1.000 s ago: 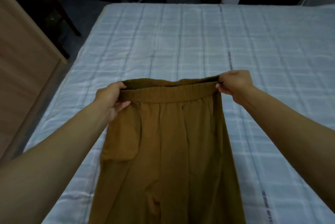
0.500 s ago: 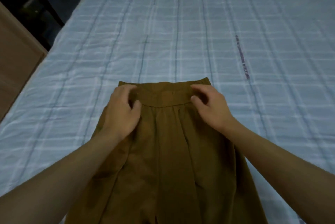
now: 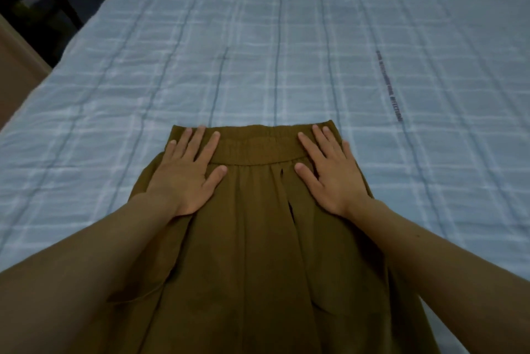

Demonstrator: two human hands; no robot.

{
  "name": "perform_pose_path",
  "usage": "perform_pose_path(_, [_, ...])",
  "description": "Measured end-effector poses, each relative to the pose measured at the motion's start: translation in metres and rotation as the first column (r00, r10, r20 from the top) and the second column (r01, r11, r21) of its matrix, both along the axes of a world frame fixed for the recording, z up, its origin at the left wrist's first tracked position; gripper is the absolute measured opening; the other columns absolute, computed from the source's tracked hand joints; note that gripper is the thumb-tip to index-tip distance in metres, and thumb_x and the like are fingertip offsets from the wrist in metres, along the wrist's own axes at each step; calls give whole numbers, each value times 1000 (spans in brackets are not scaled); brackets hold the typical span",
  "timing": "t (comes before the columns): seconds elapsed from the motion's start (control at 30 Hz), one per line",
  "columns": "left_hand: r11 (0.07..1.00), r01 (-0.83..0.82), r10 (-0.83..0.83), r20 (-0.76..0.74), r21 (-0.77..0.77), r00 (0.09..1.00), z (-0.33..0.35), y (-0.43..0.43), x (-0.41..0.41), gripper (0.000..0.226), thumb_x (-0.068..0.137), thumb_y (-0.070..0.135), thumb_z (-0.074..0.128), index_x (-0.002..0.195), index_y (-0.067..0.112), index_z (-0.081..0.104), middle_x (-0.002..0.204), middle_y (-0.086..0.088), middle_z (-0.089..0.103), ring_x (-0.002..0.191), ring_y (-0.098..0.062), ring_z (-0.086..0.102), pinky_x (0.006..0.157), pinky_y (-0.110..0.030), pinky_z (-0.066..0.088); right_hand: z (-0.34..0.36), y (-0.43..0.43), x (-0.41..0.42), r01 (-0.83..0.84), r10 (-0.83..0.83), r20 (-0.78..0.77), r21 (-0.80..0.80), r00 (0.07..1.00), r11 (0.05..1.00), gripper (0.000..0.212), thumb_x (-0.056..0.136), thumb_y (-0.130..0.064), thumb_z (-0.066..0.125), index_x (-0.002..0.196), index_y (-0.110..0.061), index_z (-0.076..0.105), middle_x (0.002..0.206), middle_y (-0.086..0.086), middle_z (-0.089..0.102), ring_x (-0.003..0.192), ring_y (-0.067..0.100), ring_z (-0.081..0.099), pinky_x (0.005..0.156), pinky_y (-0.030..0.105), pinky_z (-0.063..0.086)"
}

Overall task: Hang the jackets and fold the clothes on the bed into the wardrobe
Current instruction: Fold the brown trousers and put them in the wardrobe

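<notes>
Brown trousers (image 3: 258,253) lie flat on a pale blue checked bed (image 3: 286,52), filling the lower centre of the frame, their elastic waistband toward the middle. The left hand (image 3: 186,170) and the right hand (image 3: 329,173) press palm down on either end of the waistband, fingers straight and spread, well apart. A wooden panel (image 3: 17,72) shows at the left edge.

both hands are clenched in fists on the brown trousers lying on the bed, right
Not quite. The head view shows the left hand and right hand flat with fingers straight, not in fists, on the brown trousers lying on the bed.
</notes>
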State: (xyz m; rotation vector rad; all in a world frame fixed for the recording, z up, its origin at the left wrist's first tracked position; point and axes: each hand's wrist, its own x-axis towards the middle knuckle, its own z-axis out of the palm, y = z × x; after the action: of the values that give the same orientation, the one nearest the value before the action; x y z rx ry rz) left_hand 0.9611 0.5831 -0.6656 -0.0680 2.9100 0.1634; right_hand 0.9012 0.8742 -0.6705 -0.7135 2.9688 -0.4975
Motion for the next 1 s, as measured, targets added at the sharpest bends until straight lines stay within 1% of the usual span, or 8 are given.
perform_pose_path(0.1, [998, -36, 38, -41, 50, 998, 17, 15, 0, 86, 82, 70, -11, 158, 29, -6, 165, 1, -12, 151, -17, -17, 122, -42, -9, 18, 11, -1, 253, -246, 62, -292, 967, 922, 64, 98, -39, 52, 154, -20, 26, 161, 8, 20, 148, 23, 17, 119, 37, 19])
perform_pose_path(0.27, [959, 179, -79, -396, 221, 915, 40, 90, -4, 58, 101, 45, 33, 149, 13, 41, 152, -6, 42, 140, -22, 32, 117, -33, 23, 36, 23, -19, 455, -420, 208, -164, 883, 875, 63, 88, -36, 68, 139, -8, 43, 118, 10, 60, 113, 29, 55, 88, 37, 47])
perform_pose_path(0.37, [859, 157, 35, -362, 487, 932, 42, 144, -14, 46, 101, 33, 48, 143, 15, 50, 130, -1, 55, 120, -15, 49, 105, -26, 38, 37, 18, -23, 479, -430, 251, -180, 867, 859, 23, 86, -33, 71, 93, -14, 61, 83, 3, 62, 86, 26, 61, 66, 29, 40])
perform_pose_path(0.47, [715, 35, 164, -216, 698, 962, 41, 174, -25, 59, 98, 38, 53, 153, 26, 35, 130, -2, 54, 118, -17, 53, 104, -36, 43, 39, 16, -19, 397, -330, 234, -358, 915, 845, 14, 86, -19, 68, 74, -17, 60, 67, -5, 60, 68, 13, 59, 60, 23, 42])
perform_pose_path(0.57, [529, -62, 219, -66, 846, 973, 50, 181, -32, 63, 98, 45, 53, 154, 40, 24, 122, 7, 61, 110, -7, 59, 100, -29, 46, 46, 10, -10, 220, -156, 164, -528, 974, 820, 10, 86, -10, 62, 86, -16, 69, 74, -8, 67, 70, 5, 62, 61, 14, 46])
perform_pose_path(0.7, [300, -125, 425, -15, 946, 905, 72, 172, -35, 42, 88, 48, 65, 126, 31, 64, 113, 11, 70, 106, -4, 64, 100, -33, 50, 55, -10, 3, 67, -9, 113, -524, 994, 849, 29, 86, -19, 55, 113, -15, 66, 104, 4, 63, 96, 14, 59, 83, 29, 51])
perform_pose_path(0.8, [167, -120, 560, 6, 979, 829, 95, 148, -26, 18, 87, 33, 72, 96, 17, 75, 90, 2, 76, 91, -11, 71, 90, -35, 56, 73, -42, 24, -37, 93, 65, -590, 994, 807, 41, 91, -24, 52, 131, -17, 60, 127, 3, 54, 118, 15, 49, 100, 28, 43])
perform_pose_path(1.0, [-72, -106, 723, 125, 992, 680, 126, 35, -1, 5, 86, 8, 71, 82, 9, 75, 79, -6, 73, 76, -14, 68, 73, -26, 55, 91, -112, 58, -250, 332, -4, -665, 943, 704, 43, 103, -17, 38, 145, -10, 45, 153, 2, 39, 143, 11, 31, 119, 32, 24])
